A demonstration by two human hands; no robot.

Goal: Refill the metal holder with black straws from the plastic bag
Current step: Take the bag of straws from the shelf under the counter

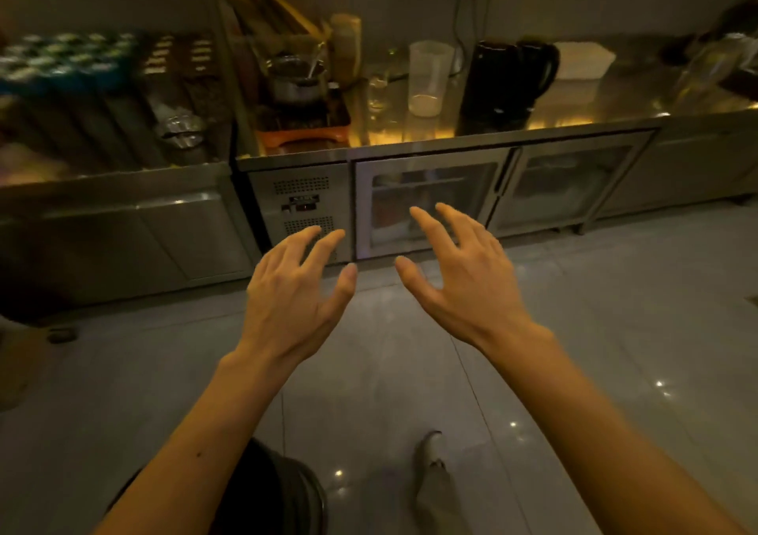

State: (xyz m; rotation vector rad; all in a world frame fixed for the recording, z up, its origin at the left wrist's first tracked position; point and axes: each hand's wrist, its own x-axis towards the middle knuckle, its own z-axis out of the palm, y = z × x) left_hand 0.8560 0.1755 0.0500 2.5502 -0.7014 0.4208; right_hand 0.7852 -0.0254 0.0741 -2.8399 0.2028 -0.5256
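Head view: both hands held well short of the tabletop.
Left hand: fingers spread, empty.
Right hand: spread, empty.
Metal holder: probably the shiny vessel toward the tabletop's left end; left hand nearer, axis unclear.

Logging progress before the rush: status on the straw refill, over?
Both grips open, empty: left hand, right hand. Black straws, metal holder not made out on long stainless steel counter. Nothing in the way.
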